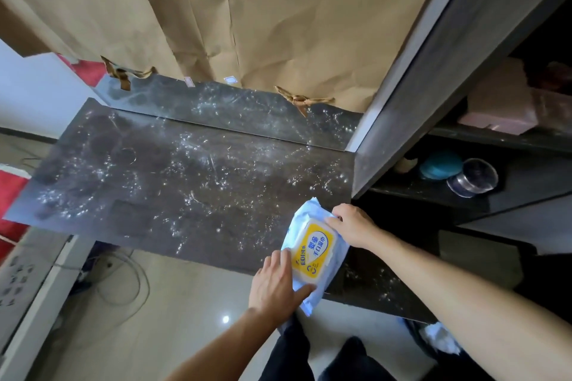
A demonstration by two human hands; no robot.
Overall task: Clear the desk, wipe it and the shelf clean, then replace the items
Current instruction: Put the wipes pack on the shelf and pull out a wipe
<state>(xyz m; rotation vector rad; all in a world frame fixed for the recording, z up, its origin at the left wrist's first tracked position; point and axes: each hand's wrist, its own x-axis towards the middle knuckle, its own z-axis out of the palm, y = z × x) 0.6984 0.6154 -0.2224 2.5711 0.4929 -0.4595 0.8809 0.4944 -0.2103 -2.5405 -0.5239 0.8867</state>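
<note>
A light blue pack of wet wipes (312, 227) with a yellow lid lies on the near right part of the dark, dusty desk (173, 179). My left hand (275, 284) holds the pack's near end, fingers along its left side and thumb on top. My right hand (353, 227) touches the far end of the yellow lid with its fingertips. A raised dark ledge (235, 105) runs along the back of the desk. To the right stands a dark shelf unit (507, 195) with open compartments.
The shelf holds a pink box (501, 102), a teal round object (439, 165) and a clear round container (473, 176). Brown paper (247, 15) covers the wall behind the desk. Cables (123, 275) lie on the floor under it. A red item (12, 195) sits at the left.
</note>
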